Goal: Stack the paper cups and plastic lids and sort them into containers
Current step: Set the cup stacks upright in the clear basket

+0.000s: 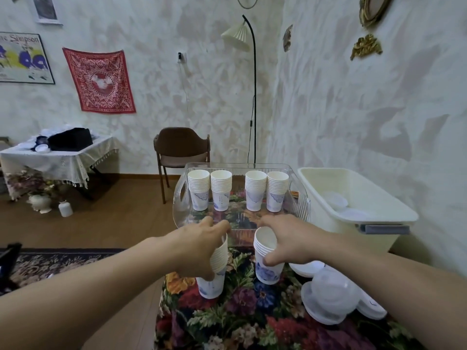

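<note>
My left hand (199, 245) grips a stack of white paper cups (213, 281) with blue prints, standing on the floral tablecloth. My right hand (290, 238) holds a second cup stack (266, 267) by its rims, just to the right. Beyond both hands a clear plastic bin (180, 198) holds several upright cup stacks (237, 190) in a row. Clear plastic lids (331, 299) lie piled on the table at the right. A cream tub (379, 205) at the far right has lids (346, 208) inside.
The floral-cloth table (240, 319) ends at its left edge near my left forearm, with wood floor and a rug beyond. A brown chair (180, 150), a floor lamp (254, 97) and a side table (58, 157) stand by the far wall.
</note>
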